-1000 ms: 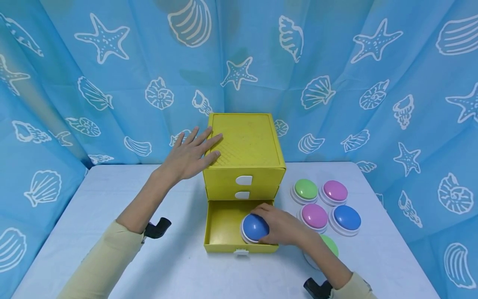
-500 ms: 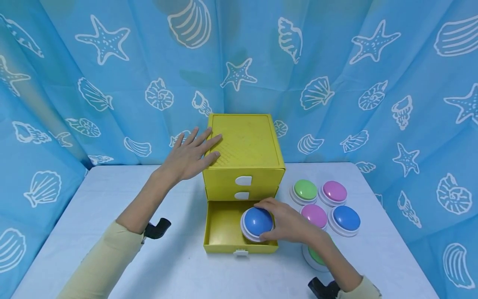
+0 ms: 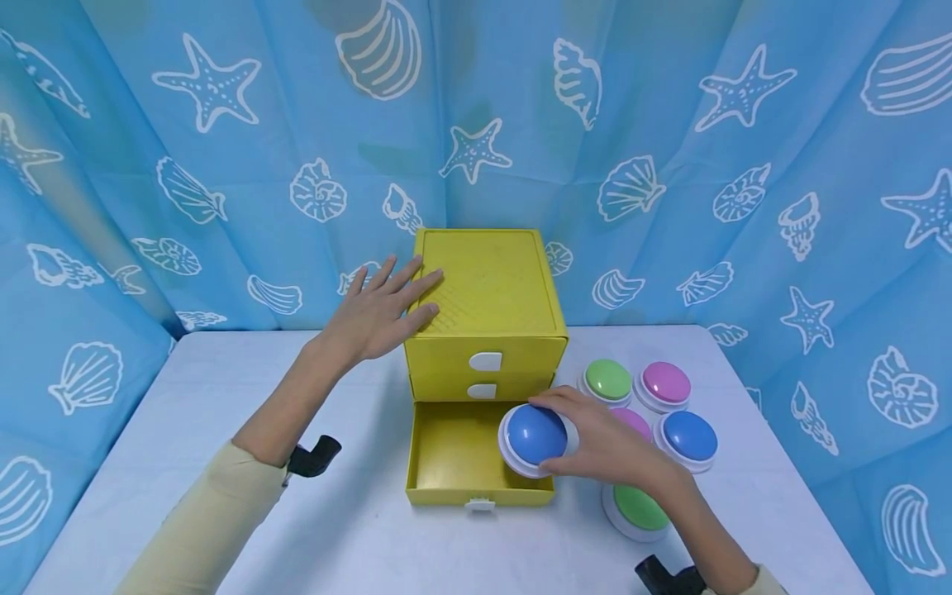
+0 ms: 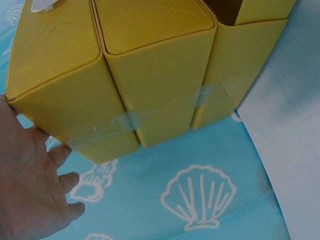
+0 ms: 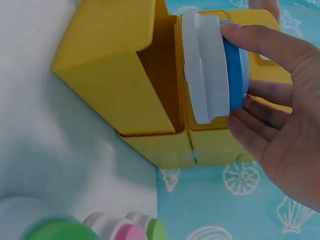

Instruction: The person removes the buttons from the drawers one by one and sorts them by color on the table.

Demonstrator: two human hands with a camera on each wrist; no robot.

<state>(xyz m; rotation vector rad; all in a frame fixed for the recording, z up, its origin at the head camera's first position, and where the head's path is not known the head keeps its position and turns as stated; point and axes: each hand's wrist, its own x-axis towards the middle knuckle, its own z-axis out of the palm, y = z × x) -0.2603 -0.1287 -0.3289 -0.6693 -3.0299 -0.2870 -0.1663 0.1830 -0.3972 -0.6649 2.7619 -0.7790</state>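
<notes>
My right hand [image 3: 606, 438] grips a blue dome push button [image 3: 535, 434] with a white base, thumb on one side and fingers on the other. In the head view the button overlaps the right side of the pulled-out bottom drawer [image 3: 446, 450]; the right wrist view shows its white base [image 5: 202, 70] above the drawer's opening, held clear of it. My left hand [image 3: 372, 318], fingers spread and straight, rests on the top left edge of the yellow drawer unit [image 3: 494, 277]. In the left wrist view that hand [image 4: 30, 185] lies beside the unit's upper corner.
Right of the unit stand more push buttons: green [image 3: 608, 379], pink [image 3: 666, 382], blue [image 3: 690, 435], another pink [image 3: 632, 421] partly behind the right hand, and a nearer green [image 3: 641, 507]. A blue shell-patterned curtain [image 3: 669, 99] hangs behind the white table [image 3: 349, 479].
My right hand has lifted the blue push button up out of the drawer and moved it rightward, tilting it somewhat. The left hand has stayed on the drawer unit.
</notes>
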